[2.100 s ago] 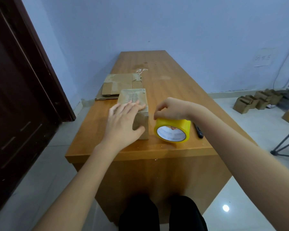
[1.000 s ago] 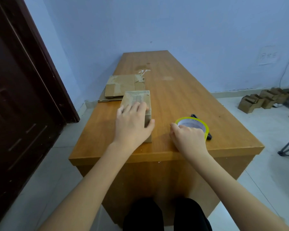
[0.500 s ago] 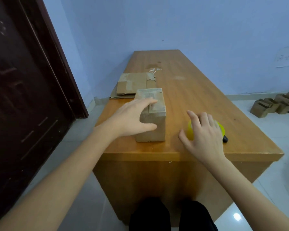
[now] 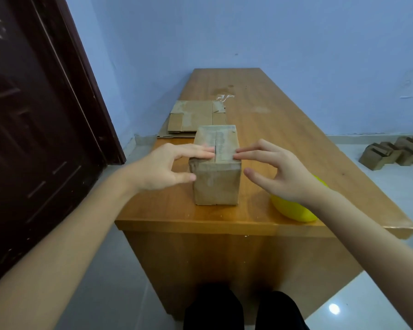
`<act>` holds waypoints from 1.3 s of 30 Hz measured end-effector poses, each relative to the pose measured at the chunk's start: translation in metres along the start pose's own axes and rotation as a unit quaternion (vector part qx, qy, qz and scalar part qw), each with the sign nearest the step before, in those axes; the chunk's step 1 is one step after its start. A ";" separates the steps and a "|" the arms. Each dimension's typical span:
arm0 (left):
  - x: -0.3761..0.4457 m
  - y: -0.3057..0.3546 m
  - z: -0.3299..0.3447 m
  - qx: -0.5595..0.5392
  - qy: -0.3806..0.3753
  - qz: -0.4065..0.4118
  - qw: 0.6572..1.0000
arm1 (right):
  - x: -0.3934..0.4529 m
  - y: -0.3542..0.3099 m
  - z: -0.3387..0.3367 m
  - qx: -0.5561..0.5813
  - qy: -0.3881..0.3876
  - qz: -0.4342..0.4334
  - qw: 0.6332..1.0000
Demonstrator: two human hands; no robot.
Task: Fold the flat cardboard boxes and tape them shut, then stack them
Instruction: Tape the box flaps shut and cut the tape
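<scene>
**Both hands close in on the folded box**

The left hand [image 4: 162, 166] reaches in from the left with fingers straight across the top of the folded cardboard box [image 4: 216, 167] and thumb at its near left corner, apparently steadying it. The box stands between the two hands near the tabletop's [image 4: 284, 129] front edge, its top seam running away from the person. Beyond the left hand lie flat cardboard boxes [image 4: 197, 119], likely waiting for folding. The right hand [image 4: 279, 173] is spread and holds nothing, fingertips just touching the box's right top edge. Under the right wrist sits the yellow tape roll [image 4: 293, 210], set within easy reach.
</scene>
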State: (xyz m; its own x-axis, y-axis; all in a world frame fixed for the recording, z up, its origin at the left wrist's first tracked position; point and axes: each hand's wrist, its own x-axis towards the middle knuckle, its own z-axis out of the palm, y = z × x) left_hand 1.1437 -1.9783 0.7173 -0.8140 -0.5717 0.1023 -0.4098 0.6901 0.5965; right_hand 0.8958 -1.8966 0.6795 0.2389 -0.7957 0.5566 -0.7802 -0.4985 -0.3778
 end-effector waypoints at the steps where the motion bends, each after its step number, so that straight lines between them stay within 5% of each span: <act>1: 0.001 -0.001 -0.002 -0.013 -0.015 0.003 1.000 | 0.001 0.001 -0.002 -0.023 -0.002 -0.013 1.000; 5: 0.001 -0.003 -0.008 -0.076 -0.052 -0.002 0.996 | 0.001 0.005 -0.005 -0.007 -0.029 -0.008 1.000; 12: 0.007 -0.012 -0.012 -0.087 -0.001 0.011 0.996 | 0.000 0.006 -0.004 0.072 -0.019 0.004 0.997; 28: 0.004 -0.021 0.028 -0.117 0.217 0.057 0.967 | 0.004 -0.003 0.015 0.024 0.086 0.048 0.995; 39: 0.004 -0.023 0.034 -0.203 0.217 0.057 0.953 | 0.002 -0.007 0.018 0.087 0.111 0.076 0.987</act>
State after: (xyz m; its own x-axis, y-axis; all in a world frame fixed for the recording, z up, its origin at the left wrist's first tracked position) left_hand 1.1359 -1.9807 0.6770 -0.5601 -0.6943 0.4520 -0.0641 0.5803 0.8119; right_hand 0.9122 -1.9008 0.6699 -0.0213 -0.7801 0.6252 -0.6818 -0.4461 -0.5798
